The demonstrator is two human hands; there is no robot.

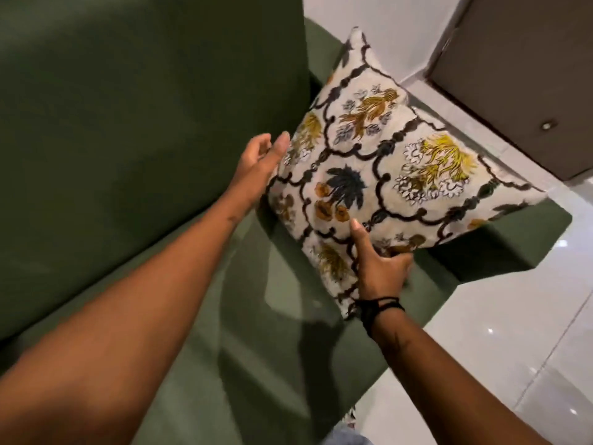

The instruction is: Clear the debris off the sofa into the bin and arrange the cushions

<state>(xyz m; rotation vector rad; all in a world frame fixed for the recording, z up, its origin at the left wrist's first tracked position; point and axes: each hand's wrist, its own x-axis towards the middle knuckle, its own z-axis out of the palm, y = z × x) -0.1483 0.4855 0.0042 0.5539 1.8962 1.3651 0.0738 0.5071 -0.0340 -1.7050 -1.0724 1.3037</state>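
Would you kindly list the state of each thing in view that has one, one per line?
Cushion: tilted on the sofa's end by the armrest, held at two edges, not lying flat.
Left hand: open, fingers against the cushion's upper-left edge.
Right hand: grip closed on the cushion's lower edge, thumb on its face.
Sofa: visible seat and back show no debris.
Cabinet door: closed.

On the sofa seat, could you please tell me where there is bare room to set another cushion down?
The green seat lies bare between the backrest and its front edge, below the left hand. The armrest end is crowded: the patterned cushion fills it, with the right hand gripping its lower edge.
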